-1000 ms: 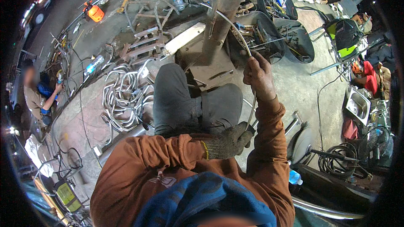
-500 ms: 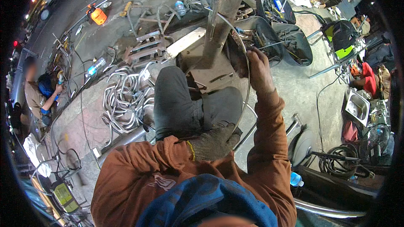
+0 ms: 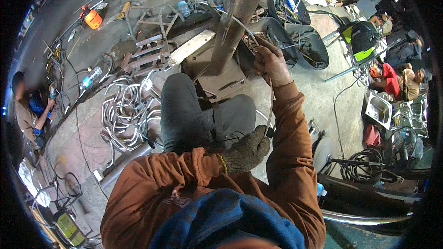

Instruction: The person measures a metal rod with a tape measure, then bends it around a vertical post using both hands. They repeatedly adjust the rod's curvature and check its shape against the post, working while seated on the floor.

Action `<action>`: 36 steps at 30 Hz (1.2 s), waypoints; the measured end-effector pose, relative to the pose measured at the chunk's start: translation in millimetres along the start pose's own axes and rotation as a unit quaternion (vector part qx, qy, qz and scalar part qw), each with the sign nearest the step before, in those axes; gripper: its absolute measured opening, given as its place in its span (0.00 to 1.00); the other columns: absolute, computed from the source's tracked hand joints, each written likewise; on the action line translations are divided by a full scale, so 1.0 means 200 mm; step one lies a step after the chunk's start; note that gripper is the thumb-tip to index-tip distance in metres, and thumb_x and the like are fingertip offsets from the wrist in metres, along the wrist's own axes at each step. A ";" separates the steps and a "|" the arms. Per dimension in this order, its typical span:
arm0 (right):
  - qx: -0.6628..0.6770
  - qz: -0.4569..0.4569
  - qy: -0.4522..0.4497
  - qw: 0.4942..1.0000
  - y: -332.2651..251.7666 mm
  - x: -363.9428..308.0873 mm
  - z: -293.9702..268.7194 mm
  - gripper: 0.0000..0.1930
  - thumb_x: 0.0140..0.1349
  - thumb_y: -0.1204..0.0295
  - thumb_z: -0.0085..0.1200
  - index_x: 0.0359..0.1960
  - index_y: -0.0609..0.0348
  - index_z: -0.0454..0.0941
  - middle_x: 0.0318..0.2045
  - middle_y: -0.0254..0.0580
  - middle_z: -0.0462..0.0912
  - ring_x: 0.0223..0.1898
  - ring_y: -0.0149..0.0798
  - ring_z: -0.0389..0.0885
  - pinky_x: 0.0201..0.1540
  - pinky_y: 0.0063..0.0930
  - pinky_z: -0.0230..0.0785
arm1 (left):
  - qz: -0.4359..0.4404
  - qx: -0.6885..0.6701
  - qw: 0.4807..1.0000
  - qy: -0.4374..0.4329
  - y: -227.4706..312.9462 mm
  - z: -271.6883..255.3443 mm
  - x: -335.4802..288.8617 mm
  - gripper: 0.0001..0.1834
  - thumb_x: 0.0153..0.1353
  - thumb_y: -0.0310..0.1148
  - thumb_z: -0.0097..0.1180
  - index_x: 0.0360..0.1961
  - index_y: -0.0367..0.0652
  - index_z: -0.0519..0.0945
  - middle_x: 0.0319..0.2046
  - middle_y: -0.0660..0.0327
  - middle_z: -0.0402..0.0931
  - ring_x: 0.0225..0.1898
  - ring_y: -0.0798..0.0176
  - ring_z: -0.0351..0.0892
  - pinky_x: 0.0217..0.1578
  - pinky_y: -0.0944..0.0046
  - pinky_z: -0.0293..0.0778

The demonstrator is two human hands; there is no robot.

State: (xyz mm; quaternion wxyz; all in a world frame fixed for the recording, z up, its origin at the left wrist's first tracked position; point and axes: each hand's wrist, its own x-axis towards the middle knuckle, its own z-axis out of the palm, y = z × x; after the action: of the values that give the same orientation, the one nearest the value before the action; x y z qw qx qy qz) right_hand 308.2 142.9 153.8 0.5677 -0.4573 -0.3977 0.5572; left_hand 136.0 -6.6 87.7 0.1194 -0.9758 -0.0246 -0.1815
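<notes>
A thin, pale curved rod arcs over my right thigh toward the rusty steel post. Its lower end is in my left hand, which wears a dark knit glove and is closed round it. My bare right hand grips the same rod farther up, fingers bent together. Beyond that hand the rod bends left and reaches in front of the post. Whether it is a solid rod or a thin tube, I cannot tell.
Left of my knees lies a heap of bent shiny metal tubes. Black bins with tools stand beyond my right hand. An orange sprayer is far left, near a seated person. A steel sink and coiled cable lie right.
My right hand has shifted slightly left along the rod and its fingers have turned. My gloved left hand has moved a little right. The whole view has swung slightly, moving the surroundings left.
</notes>
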 end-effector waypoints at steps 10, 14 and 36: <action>-0.010 0.017 0.005 1.000 -0.01 0.03 -0.02 0.20 0.68 0.71 0.46 0.59 0.67 0.70 0.23 0.32 0.75 0.14 0.27 0.69 0.15 0.24 0.63 | -0.308 -0.565 0.746 0.172 0.15 0.15 0.09 0.10 0.64 0.31 0.48 0.42 0.37 0.66 0.22 0.43 0.71 0.23 0.39 0.74 0.25 0.47 0.67; -0.013 0.012 -0.017 1.000 -0.03 0.00 -0.02 0.21 0.68 0.70 0.46 0.60 0.67 0.69 0.21 0.32 0.73 0.14 0.27 0.67 0.15 0.23 0.60 | -0.413 -0.726 0.550 0.007 0.15 0.11 0.10 0.10 0.64 0.33 0.48 0.41 0.39 0.67 0.24 0.42 0.72 0.26 0.38 0.76 0.27 0.45 0.68; -0.077 -0.054 -0.019 0.995 0.03 0.03 0.01 0.16 0.66 0.70 0.49 0.54 0.58 0.72 0.37 0.33 0.75 0.29 0.25 0.73 0.29 0.19 0.68 | -0.382 -0.579 0.715 0.089 0.02 -0.08 0.07 0.16 0.65 0.39 0.49 0.44 0.36 0.70 0.28 0.43 0.77 0.33 0.40 0.80 0.34 0.47 0.72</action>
State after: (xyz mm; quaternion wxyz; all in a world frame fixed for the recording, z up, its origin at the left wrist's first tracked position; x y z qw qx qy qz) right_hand 305.9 148.1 148.3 0.5526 -0.4664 -0.4745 0.5020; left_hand 144.1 -14.8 105.6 -0.5471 -0.7410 -0.2743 -0.2764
